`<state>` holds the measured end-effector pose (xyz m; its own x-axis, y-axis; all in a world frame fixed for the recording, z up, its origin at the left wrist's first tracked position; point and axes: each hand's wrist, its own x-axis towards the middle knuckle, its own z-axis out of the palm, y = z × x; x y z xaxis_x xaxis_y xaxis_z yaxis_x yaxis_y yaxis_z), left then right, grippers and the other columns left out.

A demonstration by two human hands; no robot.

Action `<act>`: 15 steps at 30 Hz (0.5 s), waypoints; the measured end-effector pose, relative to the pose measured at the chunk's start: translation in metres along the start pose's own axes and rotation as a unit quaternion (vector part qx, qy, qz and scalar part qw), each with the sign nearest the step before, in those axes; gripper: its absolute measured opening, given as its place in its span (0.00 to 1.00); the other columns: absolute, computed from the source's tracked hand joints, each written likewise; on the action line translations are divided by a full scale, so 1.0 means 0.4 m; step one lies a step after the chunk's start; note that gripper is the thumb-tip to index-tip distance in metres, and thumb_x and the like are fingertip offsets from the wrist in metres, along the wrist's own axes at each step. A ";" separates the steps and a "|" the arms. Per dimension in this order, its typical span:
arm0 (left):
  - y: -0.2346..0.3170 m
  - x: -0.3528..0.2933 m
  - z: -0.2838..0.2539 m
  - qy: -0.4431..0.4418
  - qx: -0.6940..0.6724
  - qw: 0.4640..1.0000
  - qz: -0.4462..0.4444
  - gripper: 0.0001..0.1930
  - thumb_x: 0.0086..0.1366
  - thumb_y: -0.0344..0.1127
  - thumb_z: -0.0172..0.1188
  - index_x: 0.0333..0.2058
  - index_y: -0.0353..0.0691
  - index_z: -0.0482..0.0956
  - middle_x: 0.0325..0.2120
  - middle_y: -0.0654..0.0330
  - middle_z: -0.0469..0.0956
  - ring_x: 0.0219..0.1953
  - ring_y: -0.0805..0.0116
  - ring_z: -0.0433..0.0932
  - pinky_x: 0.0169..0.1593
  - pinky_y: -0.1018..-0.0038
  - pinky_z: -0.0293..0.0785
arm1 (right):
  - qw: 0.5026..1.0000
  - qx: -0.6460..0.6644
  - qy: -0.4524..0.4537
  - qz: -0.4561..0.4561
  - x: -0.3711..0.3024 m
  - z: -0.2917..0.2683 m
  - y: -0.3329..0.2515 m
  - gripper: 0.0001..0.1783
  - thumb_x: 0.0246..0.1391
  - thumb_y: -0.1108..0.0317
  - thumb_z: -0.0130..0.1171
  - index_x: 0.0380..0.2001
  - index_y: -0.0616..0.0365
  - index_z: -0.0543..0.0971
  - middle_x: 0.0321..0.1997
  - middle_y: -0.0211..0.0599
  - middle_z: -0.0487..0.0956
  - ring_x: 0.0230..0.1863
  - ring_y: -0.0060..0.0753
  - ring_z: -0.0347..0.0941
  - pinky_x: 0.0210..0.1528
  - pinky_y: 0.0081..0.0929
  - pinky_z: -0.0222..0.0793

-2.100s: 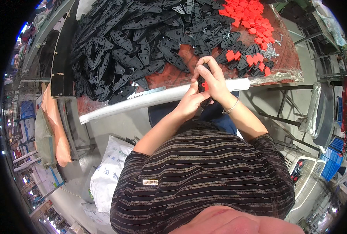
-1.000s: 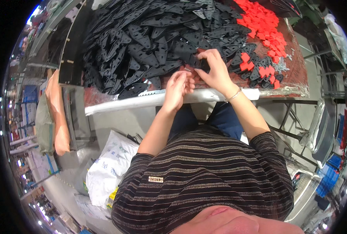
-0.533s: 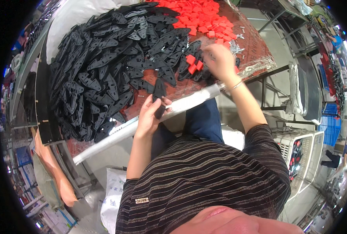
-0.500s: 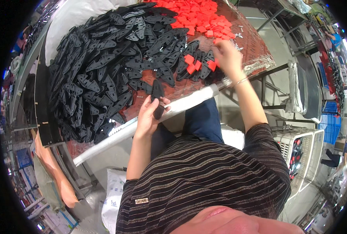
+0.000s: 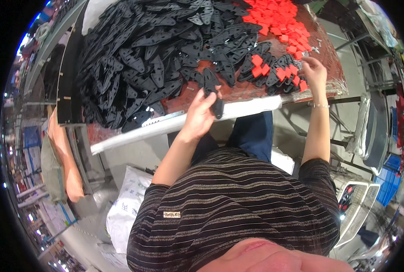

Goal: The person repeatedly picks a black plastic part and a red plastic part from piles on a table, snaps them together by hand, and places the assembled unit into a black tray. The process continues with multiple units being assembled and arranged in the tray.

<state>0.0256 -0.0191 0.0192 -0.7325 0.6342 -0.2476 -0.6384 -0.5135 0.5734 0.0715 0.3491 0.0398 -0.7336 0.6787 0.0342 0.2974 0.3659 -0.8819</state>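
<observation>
My left hand (image 5: 200, 114) holds a long black plastic part (image 5: 210, 82), pointed with holes, tilted over the table's front edge. Its fingers wrap round the lower half. My right hand (image 5: 315, 72) is at the right of the table, thumb and fingers drawn together; anything between the fingertips is too small to make out. Just left of it lies a small group of black parts (image 5: 272, 80) with several red square pieces (image 5: 281, 74) on top. Behind it spreads a heap of loose red pieces (image 5: 281, 22). A large pile of similar black parts (image 5: 152, 45) covers the table's left and middle.
Small silver bits (image 5: 316, 47) lie on the reddish, film-covered table top (image 5: 331, 68). A white tube-like edging (image 5: 252, 106) runs along the front edge. To my right stands a cream plastic crate (image 5: 358, 213); a white sack (image 5: 127, 208) is at the lower left.
The whole view has shifted, so the table appears farther right and higher. My right hand has drawn rightward from the red pieces on the black group, uncovering more of them. My left hand keeps its black part.
</observation>
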 end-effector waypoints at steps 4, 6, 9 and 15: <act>-0.015 -0.020 0.017 -0.017 0.070 0.996 0.058 0.13 0.64 0.29 0.54 0.48 0.38 0.69 0.38 0.64 0.72 0.41 0.75 0.71 0.47 0.75 0.70 | 0.915 0.279 -0.288 -0.044 -0.241 0.179 -0.209 0.06 0.55 0.74 0.56 0.36 0.63 0.76 0.29 0.31 0.79 0.29 0.20 0.76 0.34 0.19 0.73; -0.004 -0.027 0.039 -0.015 0.123 0.989 0.075 0.13 0.63 0.30 0.56 0.46 0.38 0.70 0.35 0.67 0.72 0.37 0.78 0.71 0.44 0.80 0.69 | 0.889 0.327 -0.318 -0.051 -0.319 0.255 -0.220 0.06 0.55 0.76 0.56 0.37 0.63 0.75 0.31 0.33 0.78 0.33 0.22 0.75 0.38 0.19 0.72; 0.019 -0.041 0.058 -0.012 0.165 0.979 0.123 0.12 0.62 0.30 0.58 0.44 0.36 0.71 0.36 0.66 0.74 0.37 0.81 0.70 0.41 0.82 0.68 | 0.900 0.335 -0.270 -0.070 -0.370 0.311 -0.233 0.06 0.54 0.76 0.57 0.36 0.63 0.76 0.32 0.30 0.78 0.34 0.18 0.74 0.38 0.16 0.70; 0.035 -0.060 0.050 -0.001 0.204 0.967 0.152 0.12 0.61 0.30 0.59 0.43 0.35 0.72 0.34 0.67 0.75 0.35 0.81 0.71 0.39 0.82 0.68 | 0.913 0.310 -0.250 -0.094 -0.397 0.337 -0.246 0.05 0.53 0.75 0.59 0.35 0.62 0.77 0.31 0.25 0.77 0.31 0.12 0.70 0.35 0.12 0.66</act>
<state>0.0390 -0.0300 0.0488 -0.8707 0.4914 -0.0181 -0.2469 -0.4050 0.8803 0.0764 0.1192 0.0576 -0.9690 0.2092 0.1311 -0.1524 -0.0891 -0.9843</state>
